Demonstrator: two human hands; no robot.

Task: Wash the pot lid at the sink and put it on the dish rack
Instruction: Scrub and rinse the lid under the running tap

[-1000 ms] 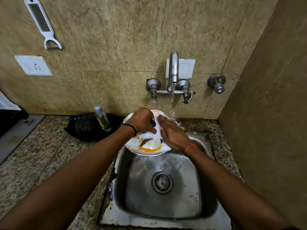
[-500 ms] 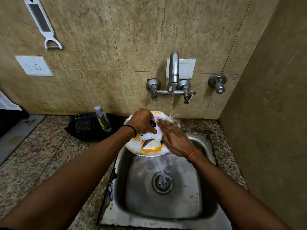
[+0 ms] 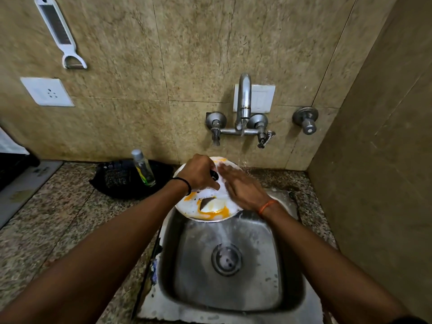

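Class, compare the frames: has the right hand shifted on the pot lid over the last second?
Yes, slightly. The right hand has slid toward the left hand across the soapy pot lid, away from the sink's right rim.

pot lid (image 3: 205,208) over sink (image 3: 288,265) back edge | tap (image 3: 243,106) behind | bottle (image 3: 143,167) left

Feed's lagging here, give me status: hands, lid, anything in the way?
Left hand grips the lid's black knob. Right hand flat on the pot lid, soapy, orange-stained, over the sink. Tap running. Nothing blocking.
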